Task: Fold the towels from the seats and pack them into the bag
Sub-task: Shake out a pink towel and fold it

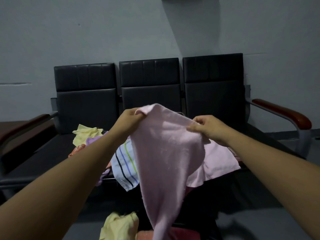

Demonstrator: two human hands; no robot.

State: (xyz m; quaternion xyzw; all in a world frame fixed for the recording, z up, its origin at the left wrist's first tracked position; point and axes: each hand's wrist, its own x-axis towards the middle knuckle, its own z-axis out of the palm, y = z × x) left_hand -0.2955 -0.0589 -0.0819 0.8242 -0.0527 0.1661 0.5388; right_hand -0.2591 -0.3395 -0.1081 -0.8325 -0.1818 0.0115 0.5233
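Black seats [149, 94]; both hands [129, 118] [210, 127] pinch pink towel [166, 153].

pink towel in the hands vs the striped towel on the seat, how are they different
Colour: the held pink towel is plain pink; the striped towel is white with coloured stripes.
Pose: the held pink towel hangs in the air, draping downward; the striped towel lies on the seat, its edge over the front.
Hold: the left hand and right hand pinch the held pink towel's top edge; no hand touches the striped towel.
Both are unfolded.
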